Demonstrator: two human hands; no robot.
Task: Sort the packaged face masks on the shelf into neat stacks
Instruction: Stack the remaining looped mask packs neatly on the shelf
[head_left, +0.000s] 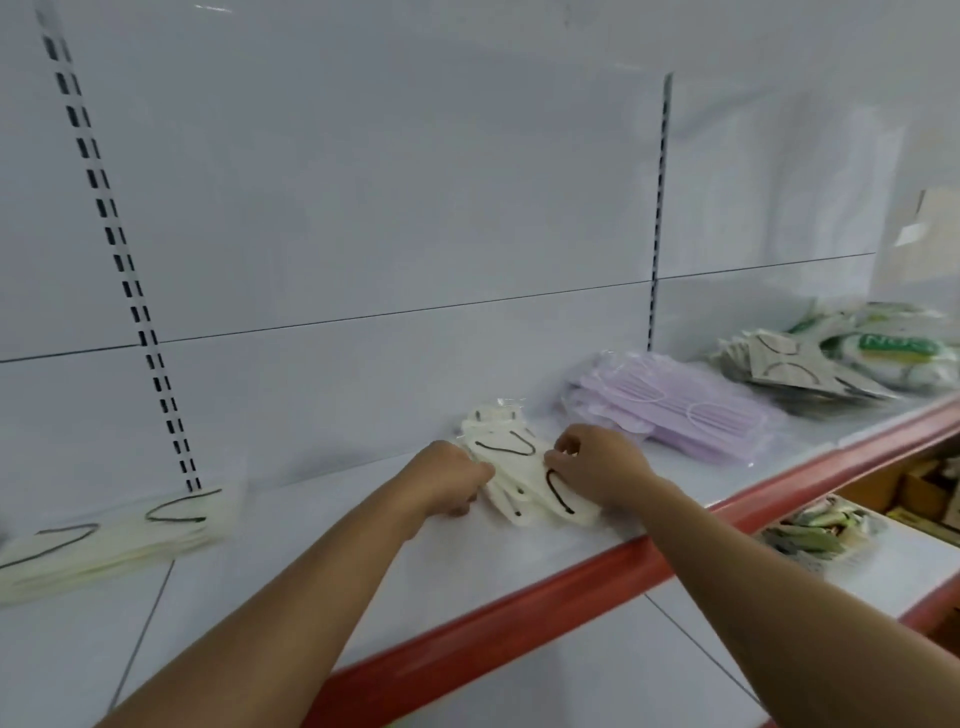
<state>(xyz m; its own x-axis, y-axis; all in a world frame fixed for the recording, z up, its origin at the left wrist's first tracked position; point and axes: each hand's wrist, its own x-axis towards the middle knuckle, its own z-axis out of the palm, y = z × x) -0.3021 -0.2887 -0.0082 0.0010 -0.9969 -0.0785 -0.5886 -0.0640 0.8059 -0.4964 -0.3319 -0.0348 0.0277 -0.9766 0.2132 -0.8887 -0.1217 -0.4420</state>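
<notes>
Grip first: my left hand (451, 480) curls round the left edge of the fanned cream masks (514, 457), and my right hand (592, 462) pinches their right side, mid-shelf. Squeezing unevenly could, I judge, make the slick packets slide apart and over the red shelf lip (519, 590) (it is near). My right wrist could also nudge the lilac stack (675, 410) beside it. Another cream stack (119, 540) lies well left. No container stands on this shelf. Below right sit cardboard boxes (919, 493), their contents too blurred to tell.
</notes>
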